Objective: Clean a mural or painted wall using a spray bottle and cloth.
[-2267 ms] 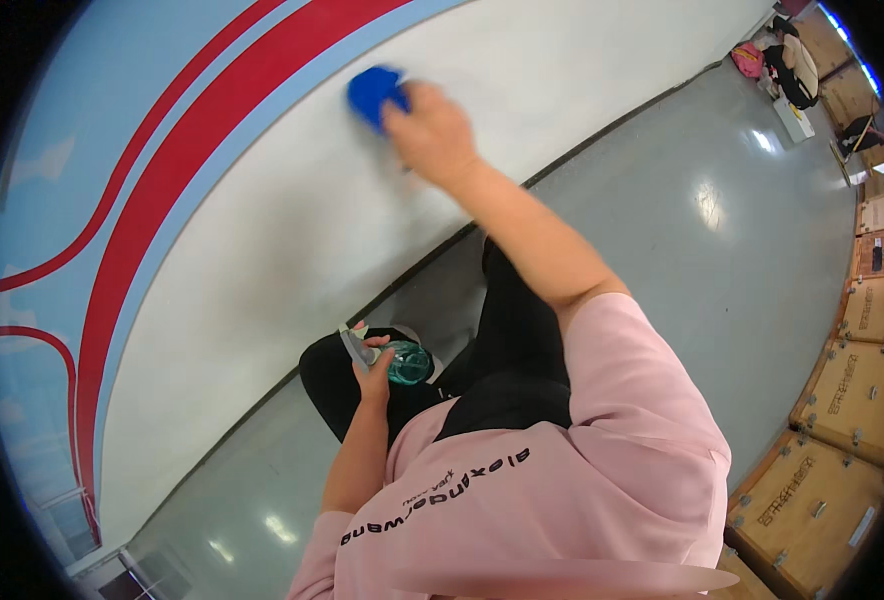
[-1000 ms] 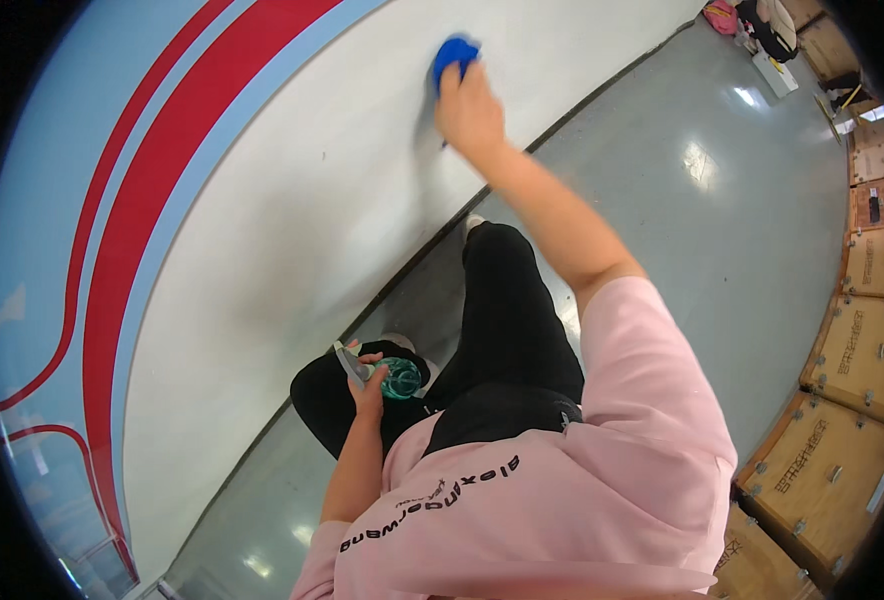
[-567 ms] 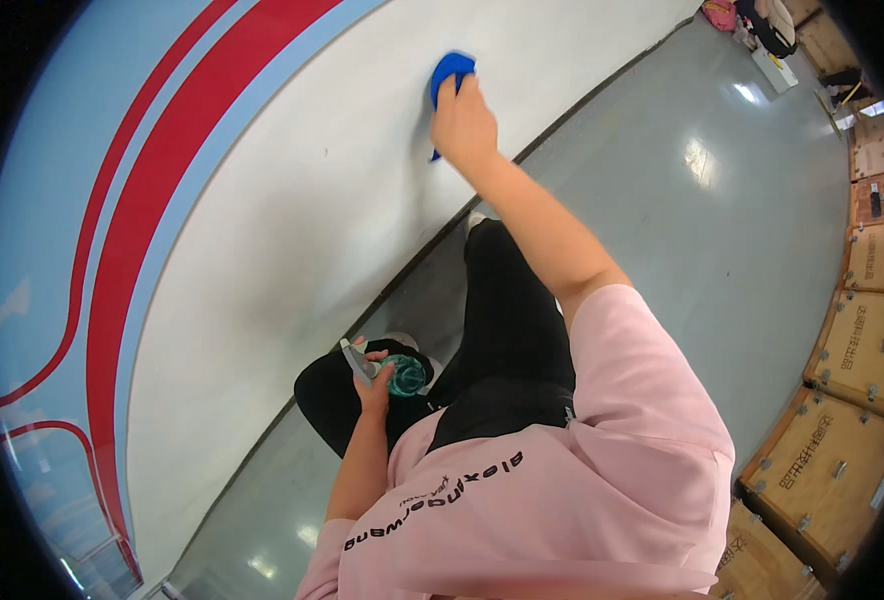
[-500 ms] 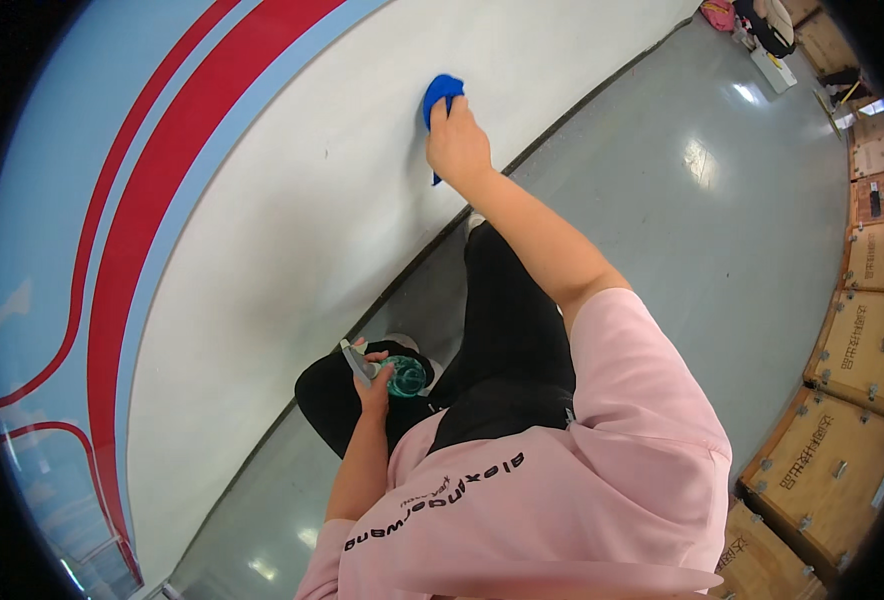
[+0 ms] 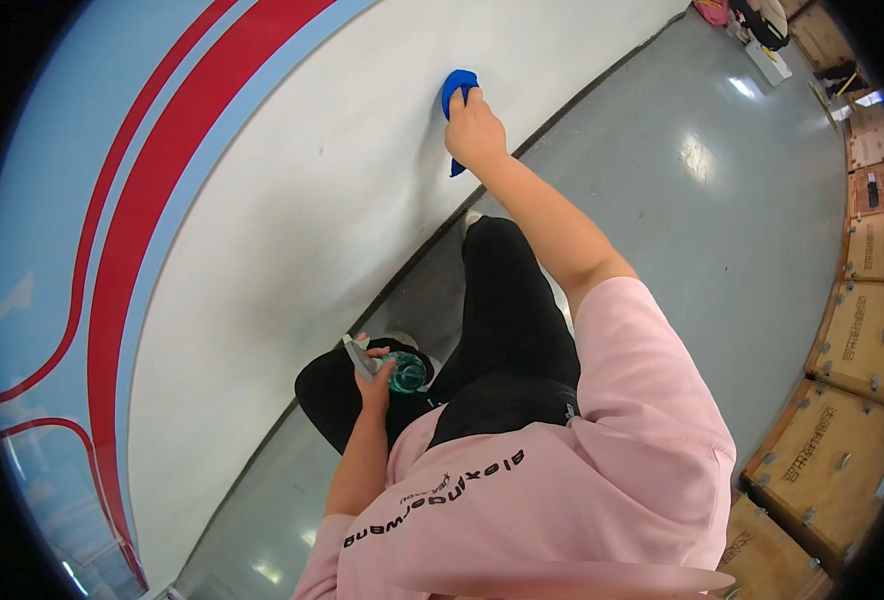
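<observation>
My right hand (image 5: 476,131) is closed on a blue cloth (image 5: 458,86) and presses it to the white lower part of the wall (image 5: 292,170). A corner of the cloth hangs out below the hand. Down by my bent left knee, my left hand (image 5: 373,376) grips a spray bottle (image 5: 407,371) with a green see-through body and a grey-white trigger head. The bottle lies tilted over my black trousers, away from the wall. My fingers hide part of its neck.
Above the white band, the wall carries a red stripe (image 5: 152,180) and light blue areas. A dark strip edges the wall's foot along the grey floor (image 5: 662,200). Wooden crates (image 5: 822,440) stand stacked at the right; bags (image 5: 759,22) and a white box (image 5: 768,62) sit far right.
My right hand has slid the blue cloth a little to the right along the white wall. The left hand keeps hold of the spray bottle in nearly the same place.
</observation>
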Motion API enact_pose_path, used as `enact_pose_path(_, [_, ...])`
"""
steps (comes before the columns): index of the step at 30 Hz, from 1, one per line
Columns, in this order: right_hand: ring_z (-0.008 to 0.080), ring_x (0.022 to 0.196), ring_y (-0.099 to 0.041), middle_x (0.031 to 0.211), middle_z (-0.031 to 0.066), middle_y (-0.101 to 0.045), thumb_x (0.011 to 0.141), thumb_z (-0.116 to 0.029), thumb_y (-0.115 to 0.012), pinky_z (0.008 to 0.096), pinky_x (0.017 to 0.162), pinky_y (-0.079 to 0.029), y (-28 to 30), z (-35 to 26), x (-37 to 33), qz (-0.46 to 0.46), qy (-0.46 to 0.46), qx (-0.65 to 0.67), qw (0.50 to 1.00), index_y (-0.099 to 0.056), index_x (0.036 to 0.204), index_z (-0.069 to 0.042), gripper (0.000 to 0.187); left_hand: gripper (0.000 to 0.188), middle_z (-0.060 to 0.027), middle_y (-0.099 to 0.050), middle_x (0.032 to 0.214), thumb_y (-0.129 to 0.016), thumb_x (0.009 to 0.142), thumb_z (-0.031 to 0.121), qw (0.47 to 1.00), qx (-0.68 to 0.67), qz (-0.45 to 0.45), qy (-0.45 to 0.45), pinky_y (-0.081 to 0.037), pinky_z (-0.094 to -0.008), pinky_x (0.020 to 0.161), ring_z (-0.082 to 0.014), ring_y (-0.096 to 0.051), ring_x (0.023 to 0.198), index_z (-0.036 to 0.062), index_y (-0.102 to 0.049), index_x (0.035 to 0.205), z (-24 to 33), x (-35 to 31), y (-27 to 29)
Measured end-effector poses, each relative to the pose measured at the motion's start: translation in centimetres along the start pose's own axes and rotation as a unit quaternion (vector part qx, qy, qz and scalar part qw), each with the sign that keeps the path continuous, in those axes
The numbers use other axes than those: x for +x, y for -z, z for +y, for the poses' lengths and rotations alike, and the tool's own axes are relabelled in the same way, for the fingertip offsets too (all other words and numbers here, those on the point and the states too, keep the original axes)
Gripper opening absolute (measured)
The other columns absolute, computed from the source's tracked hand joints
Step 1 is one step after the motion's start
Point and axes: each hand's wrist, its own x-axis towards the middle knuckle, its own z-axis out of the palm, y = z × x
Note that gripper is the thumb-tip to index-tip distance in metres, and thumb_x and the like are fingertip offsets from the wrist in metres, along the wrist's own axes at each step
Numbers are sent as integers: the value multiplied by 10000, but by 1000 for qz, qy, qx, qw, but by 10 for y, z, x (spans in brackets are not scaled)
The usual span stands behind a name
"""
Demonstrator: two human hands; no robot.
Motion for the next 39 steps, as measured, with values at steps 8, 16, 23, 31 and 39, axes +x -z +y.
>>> enact_pose_path(8, [380,812,-524,1078,232,-407,732,-234,-532,432,657,-475,45,-83,26,128,15,183,975,-473,1034,3,389,708,-62,-537,854,-593,641,-54,1000,19,3,-6,-387,-331,843,-204,-526,936,68,-296,1272,4,1,0])
enact_pose_path(16, [379,891,-501,1051,219,-420,766,-167,-485,437,669,-472,-9,-37,23,111,-56,157,980,-502,1012,-34,281,697,-60,-528,856,-601,652,-65,1000,13,-4,13,-379,-325,832,-200,-526,942,93,-315,1268,-2,3,9])
enact_pose_path(23, [445,939,-500,1148,315,-386,777,-122,-388,448,843,-410,-104,86,16,-142,-306,132,932,-380,1153,47,413,684,-73,-532,869,-589,655,-63,999,36,-1,25,-375,-334,841,-213,-522,949,93,-311,1260,1,3,7])
enact_pose_path(31, [463,928,-494,1100,396,-382,773,-158,-413,458,866,-386,-81,71,45,-16,-308,178,934,-394,1099,86,408,695,-73,-527,870,-595,656,-79,997,38,12,62,-364,-336,856,-220,-525,945,85,-308,1267,-23,5,24])
enact_pose_path(39, [418,1007,-488,1194,331,-345,757,-129,-441,422,882,-395,-113,148,39,-211,-320,111,917,-371,1193,40,473,690,-61,-536,858,-603,655,-63,993,73,-46,82,-368,-319,846,-186,-528,907,72,-309,1265,-35,18,16])
